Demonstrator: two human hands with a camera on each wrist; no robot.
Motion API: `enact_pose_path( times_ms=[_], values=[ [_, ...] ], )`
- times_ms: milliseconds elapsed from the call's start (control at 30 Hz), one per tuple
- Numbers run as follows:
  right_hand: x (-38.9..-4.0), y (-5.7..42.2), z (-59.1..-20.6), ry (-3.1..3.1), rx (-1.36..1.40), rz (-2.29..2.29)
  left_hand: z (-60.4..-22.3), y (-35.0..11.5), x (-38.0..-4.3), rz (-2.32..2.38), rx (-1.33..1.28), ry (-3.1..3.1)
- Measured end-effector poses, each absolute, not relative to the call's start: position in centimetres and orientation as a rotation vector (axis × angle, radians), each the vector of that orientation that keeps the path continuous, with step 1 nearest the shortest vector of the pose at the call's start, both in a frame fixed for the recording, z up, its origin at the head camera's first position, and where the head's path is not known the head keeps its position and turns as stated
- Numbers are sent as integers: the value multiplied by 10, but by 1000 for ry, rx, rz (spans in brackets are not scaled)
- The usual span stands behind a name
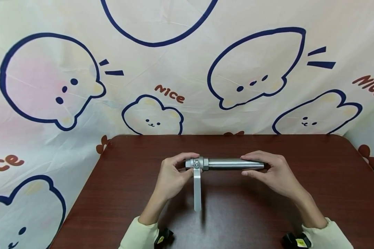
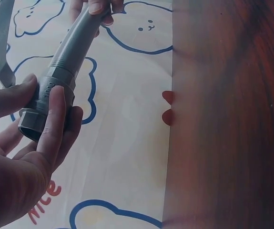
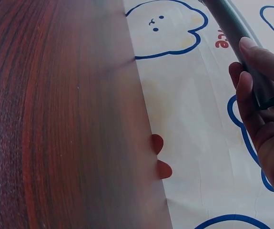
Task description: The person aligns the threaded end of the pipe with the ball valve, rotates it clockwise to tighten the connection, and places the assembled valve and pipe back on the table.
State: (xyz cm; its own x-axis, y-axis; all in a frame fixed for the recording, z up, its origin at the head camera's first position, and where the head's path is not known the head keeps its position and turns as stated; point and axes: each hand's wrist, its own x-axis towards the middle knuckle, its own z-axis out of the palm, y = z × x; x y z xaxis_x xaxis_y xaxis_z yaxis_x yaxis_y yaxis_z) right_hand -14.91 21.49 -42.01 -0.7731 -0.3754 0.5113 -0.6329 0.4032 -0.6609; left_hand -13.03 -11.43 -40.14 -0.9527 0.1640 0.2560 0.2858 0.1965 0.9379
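A silver ball valve (image 1: pixel 197 162) with a long flat lever (image 1: pixel 197 193) is joined to a steel pipe (image 1: pixel 227 164), held level above the table in the head view. My left hand (image 1: pixel 172 176) grips the valve body, thumb on the near side and fingers on the far side. The lever points down toward me. At the pipe's other end, my right hand (image 1: pixel 275 173) pinches the tube between thumb and fingers. In the left wrist view the valve's hex end (image 2: pixel 32 121) faces the camera, its opening dark. The right wrist view shows the pipe's end (image 3: pixel 265 98) inside the right hand.
A brown wood-grain table (image 1: pixel 112 207) lies beneath both hands. Behind it hangs a pale cloth (image 1: pixel 187 69) printed with blue-outlined cartoon animals, meeting the table's far edge. Black wrist devices (image 1: pixel 163 238) sit at both pale sleeves (image 1: pixel 140 235).
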Motion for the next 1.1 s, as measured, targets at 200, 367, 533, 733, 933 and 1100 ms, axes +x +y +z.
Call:
enact_pose_path(
  times_ms=[200, 367, 533, 733, 933, 1100],
  values=[
    [-148, 216, -419, -2393, 888, 1328, -402, -114, -130, -1879, -447, -2348],
    [-148, 218, -419, -2429, 874, 1356, -402, -114, -130, -1886, -449, -2342],
    [-147, 219, -419, -2469, 849, 1379, -402, -114, -130, -1886, -464, -2343],
    [-147, 220, -418, -2512, 821, 1385, -403, -114, -130, -1885, -466, -2349],
    [-148, 220, -415, -2565, 797, 1439, -404, -114, -131, -1897, -469, -2337],
    [-148, 219, -414, -2587, 775, 1416, -403, -115, -131, -1901, -473, -2339]
  ],
)
